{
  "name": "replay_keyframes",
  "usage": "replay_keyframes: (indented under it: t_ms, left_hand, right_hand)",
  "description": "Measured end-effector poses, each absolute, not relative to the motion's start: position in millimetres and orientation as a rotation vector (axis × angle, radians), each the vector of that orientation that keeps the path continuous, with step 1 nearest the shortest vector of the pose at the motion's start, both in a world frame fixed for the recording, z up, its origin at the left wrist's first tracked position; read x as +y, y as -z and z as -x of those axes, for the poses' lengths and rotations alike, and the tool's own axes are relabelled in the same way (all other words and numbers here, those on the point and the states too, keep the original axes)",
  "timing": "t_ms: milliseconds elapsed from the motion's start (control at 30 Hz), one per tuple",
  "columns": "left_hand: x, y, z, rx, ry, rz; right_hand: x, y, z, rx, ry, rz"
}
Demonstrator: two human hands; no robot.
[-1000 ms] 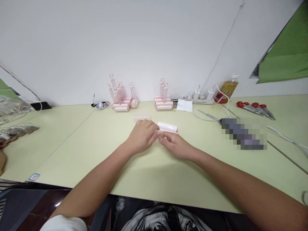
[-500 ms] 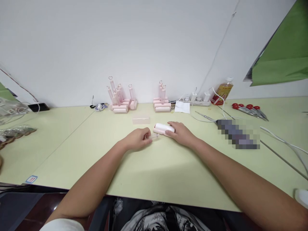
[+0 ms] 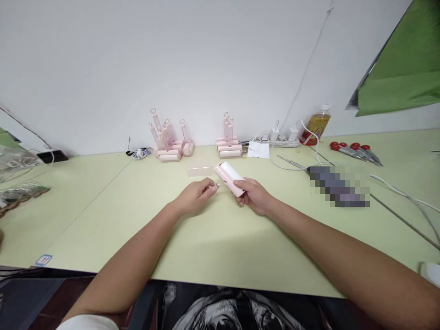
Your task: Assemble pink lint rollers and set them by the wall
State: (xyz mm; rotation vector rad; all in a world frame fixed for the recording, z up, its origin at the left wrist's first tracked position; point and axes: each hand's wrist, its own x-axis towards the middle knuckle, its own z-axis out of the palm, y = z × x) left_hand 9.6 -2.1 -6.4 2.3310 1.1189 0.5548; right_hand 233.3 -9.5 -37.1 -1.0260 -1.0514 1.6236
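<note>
One held roller (image 3: 228, 176), one bottle (image 3: 315, 127)

1 head-worn camera looks forward and down, close over the near edge of the desk (image 3: 113, 229), reaching the wall (image 3: 206, 59) behind its far edge.

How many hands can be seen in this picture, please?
2: the left hand, pinching a small clear piece, and, to its right, the right hand, holding the pink-and-white roller.

The roller (image 3: 230, 178) is pink and white, the table (image 3: 206, 247) pale yellow-green.
</note>
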Motion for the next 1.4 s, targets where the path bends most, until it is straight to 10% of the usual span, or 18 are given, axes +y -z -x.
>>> replay_keyframes:
  t_ms: [1100, 1400]
  left_hand:
    - [-5, 13, -16, 1.242, -0.514, -2.75]
    - [-11, 18, -51, 1.228, -1.135, -2.033]
  right_hand:
    - [-19, 37, -224, -1.474, -1.486, 1.161]
    - [-12, 40, -226, -1.02, -1.803, 0.597]
